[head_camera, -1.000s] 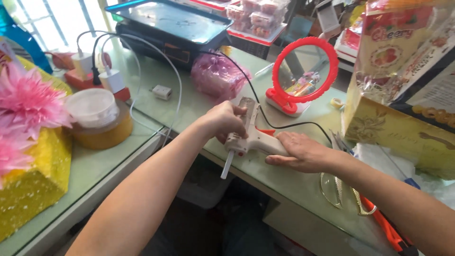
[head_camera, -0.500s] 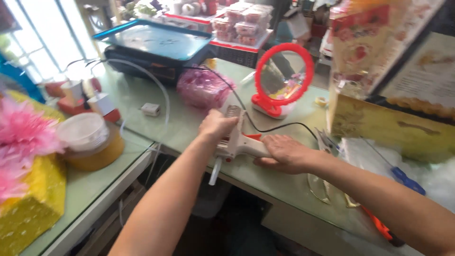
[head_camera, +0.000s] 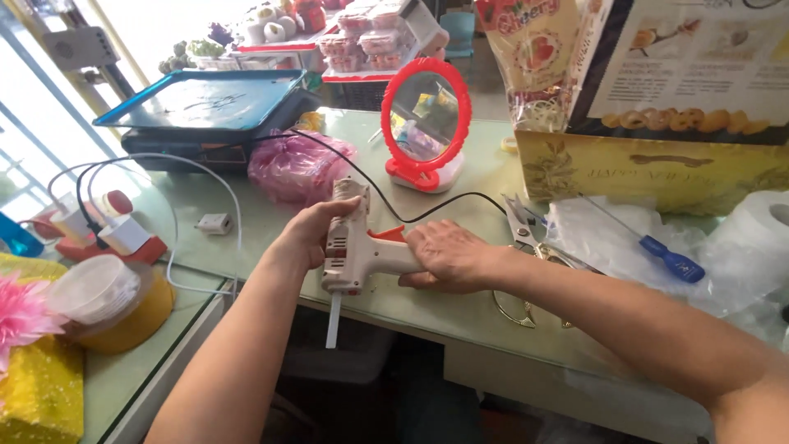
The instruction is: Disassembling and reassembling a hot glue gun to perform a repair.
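Glue gun held in both hands at the near edge of the table. The white glue gun [head_camera: 349,247] lies on its side on the pale green table [head_camera: 460,308], its barrel pointing away from the person and a glue stick [head_camera: 333,319] projecting from its rear end over the table edge. The left hand [head_camera: 308,234] is closed around the barrel from the side; the right hand [head_camera: 448,256] is wrapped over the grip, just beside the orange trigger [head_camera: 390,236], most of which it hides. A black cord [head_camera: 427,205] runs from the gun past the red-framed mirror [head_camera: 426,123]. Scissors [head_camera: 526,238] lie just beside the right wrist, and a blue-handled screwdriver [head_camera: 670,261] rests on clear plastic wrapping [head_camera: 608,238] farther right. The step appears to be seating the stick, though its entry into the gun is partly hidden. Done well, the left hand would steady the barrel well behind the hot nozzle, the stick would stay in line with the barrel, and the cord would be kept from snagging the mirror.
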